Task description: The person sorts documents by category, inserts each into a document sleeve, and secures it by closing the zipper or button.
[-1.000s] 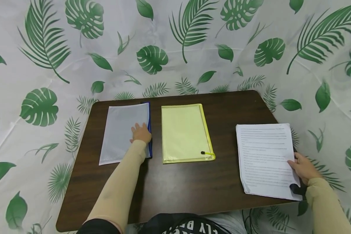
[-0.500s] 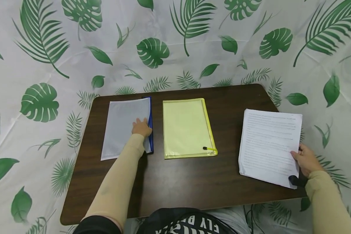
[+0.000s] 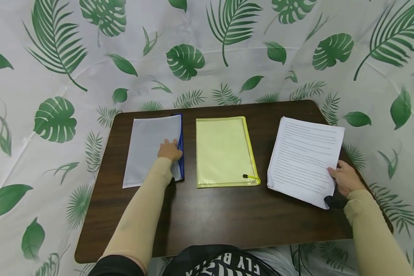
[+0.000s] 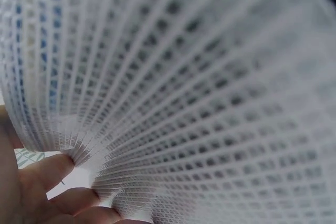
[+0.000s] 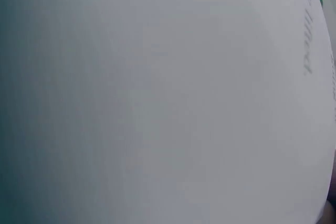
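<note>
My left hand (image 3: 170, 150) lies on a whitish mesh zip pouch (image 3: 146, 145) with a blue edge, fingers spread near that edge. In the left wrist view, the fingers (image 4: 50, 171) touch the mesh sheet (image 4: 220, 103), which fills most of the picture. At the right, my right hand (image 3: 345, 177) grips a stack of paper (image 3: 305, 157) by its right edge, thumb on top and the other fingers hidden beneath. Lines of print cover the top sheet. The right wrist view is nearly filled by a white sheet (image 5: 184, 103), with a little print at its edge.
Between the hands, a yellow zip pouch (image 3: 224, 151) with a yellow zip pull (image 3: 251, 176) lies flat on the dark brown table (image 3: 220, 218). Behind the table hangs a white cloth (image 3: 100, 76) printed with green leaves.
The right hand has carried the paper stack forward and then to the left, further over the table, and the stack has tilted clockwise. The left hand stays on the mesh pouch.
</note>
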Action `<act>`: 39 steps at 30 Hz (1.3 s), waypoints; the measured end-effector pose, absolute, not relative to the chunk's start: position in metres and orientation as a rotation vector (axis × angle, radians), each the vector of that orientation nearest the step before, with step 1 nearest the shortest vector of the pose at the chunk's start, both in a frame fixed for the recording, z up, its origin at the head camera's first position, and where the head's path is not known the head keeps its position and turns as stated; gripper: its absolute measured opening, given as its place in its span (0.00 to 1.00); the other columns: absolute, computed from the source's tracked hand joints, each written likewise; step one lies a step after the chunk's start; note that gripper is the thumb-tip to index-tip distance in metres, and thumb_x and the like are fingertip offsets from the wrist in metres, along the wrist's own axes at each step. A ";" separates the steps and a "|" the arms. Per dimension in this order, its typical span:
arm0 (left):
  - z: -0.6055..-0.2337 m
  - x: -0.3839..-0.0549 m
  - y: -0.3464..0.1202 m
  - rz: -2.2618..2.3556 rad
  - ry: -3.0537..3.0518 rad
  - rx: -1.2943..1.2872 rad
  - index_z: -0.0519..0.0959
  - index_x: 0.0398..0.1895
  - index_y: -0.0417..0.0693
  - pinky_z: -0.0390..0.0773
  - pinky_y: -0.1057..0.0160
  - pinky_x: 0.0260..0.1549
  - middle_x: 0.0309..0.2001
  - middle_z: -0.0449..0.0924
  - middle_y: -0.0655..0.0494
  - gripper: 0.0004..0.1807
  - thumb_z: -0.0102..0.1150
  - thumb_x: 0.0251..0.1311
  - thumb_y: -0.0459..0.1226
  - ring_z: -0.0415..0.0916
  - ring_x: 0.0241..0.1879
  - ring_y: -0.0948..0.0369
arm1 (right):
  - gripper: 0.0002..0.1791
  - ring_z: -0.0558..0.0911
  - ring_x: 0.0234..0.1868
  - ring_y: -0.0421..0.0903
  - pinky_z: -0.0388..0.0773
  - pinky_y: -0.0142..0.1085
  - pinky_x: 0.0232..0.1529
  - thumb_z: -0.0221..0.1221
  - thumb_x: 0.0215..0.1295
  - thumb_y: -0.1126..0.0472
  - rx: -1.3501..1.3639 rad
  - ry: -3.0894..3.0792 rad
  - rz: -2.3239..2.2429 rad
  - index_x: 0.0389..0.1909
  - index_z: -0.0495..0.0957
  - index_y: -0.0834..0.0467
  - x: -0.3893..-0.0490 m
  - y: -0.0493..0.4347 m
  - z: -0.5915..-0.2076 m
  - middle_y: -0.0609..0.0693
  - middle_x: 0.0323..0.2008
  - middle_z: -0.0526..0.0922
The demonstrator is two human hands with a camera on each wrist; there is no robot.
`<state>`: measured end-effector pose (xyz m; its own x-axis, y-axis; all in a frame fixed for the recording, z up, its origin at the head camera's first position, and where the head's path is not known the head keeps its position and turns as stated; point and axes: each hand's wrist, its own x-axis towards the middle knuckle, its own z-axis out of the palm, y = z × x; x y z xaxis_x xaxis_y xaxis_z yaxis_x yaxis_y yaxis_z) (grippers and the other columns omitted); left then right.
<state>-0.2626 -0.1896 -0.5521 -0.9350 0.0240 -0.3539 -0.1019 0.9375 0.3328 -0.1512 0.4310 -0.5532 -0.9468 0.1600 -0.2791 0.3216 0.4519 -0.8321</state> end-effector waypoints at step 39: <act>-0.548 -0.260 -0.200 0.502 2.741 -0.031 0.51 0.82 0.47 0.65 0.40 0.67 0.79 0.41 0.29 0.41 0.53 0.70 0.46 0.43 0.77 0.33 | 0.29 0.80 0.48 0.49 0.79 0.34 0.43 0.43 0.82 0.64 0.172 2.260 -1.536 0.76 0.50 0.69 -0.271 0.196 -0.557 0.70 0.60 0.72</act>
<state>-0.2603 -0.2004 -0.5485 -0.9376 0.0412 -0.3451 -0.0839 0.9368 0.3396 -0.2707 0.1956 -0.5566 -0.9120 -0.1210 -0.3920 0.3199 0.3885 -0.8641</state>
